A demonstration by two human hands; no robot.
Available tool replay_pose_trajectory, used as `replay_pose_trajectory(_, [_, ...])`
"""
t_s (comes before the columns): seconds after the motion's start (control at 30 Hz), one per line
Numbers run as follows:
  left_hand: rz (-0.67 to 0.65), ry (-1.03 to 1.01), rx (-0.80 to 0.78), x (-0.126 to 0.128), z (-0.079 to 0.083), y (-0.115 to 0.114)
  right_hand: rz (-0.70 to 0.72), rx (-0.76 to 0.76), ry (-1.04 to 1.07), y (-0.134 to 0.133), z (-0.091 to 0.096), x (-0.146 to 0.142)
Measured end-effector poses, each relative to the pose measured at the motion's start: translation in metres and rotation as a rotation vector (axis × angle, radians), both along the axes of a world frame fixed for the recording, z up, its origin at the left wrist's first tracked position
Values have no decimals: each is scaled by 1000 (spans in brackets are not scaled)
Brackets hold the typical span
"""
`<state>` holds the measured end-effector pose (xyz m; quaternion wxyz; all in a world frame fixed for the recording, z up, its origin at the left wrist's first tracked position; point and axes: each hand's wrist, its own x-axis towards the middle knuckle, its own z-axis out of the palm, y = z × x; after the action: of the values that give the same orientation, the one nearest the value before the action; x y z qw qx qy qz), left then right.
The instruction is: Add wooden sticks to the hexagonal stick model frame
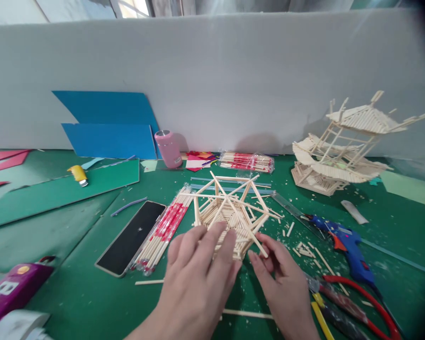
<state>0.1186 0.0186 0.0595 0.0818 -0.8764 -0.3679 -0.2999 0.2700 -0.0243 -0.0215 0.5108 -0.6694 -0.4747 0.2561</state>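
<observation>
A six-sided stick model [233, 226] made of pale thin wooden sticks stands in front of me, with roof sticks crossing at its top centre. My left hand [198, 278] reaches over its near left side, fingers curved onto the frame; the thumb is mostly hidden. At the near right corner, my right hand [283, 278] pinches around the lower end of a sloping roof stick [257, 241]. A loose wooden stick [248, 313] lies on the green table between my wrists.
Bagged sticks [168, 226] and a phone [131, 238] lie left. At right are a blue glue gun [343, 241], red-handled pliers [361, 302] and stick offcuts [304, 250]. A stick pavilion [343, 146], a pink bottle [169, 150] and a yellow cutter [78, 174] sit farther back.
</observation>
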Motion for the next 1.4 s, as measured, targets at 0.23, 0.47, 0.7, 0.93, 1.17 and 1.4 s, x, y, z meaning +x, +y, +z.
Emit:
replay_pose_trajectory(0.23, [99,-160,-95,-36,-13,-10,-81,0,163,-14,-3,-5])
replay_pose_trajectory(0.47, [90,-121,77,-12,-11,-10,7,8,46,5,9,-8])
replay_pose_trajectory(0.7, [12,47,28,22,-7,5,104,129,11,16,11,-8])
replay_pose_trajectory(0.93, [-8,70,-40,26,-6,10,134,131,40,17,10,-8])
replay_pose_trajectory(1.17, [-15,76,-45,27,-4,10,140,152,55,18,10,-8])
replay_pose_trajectory(1.4, [-34,61,-42,27,-6,11,135,161,70,18,10,-9])
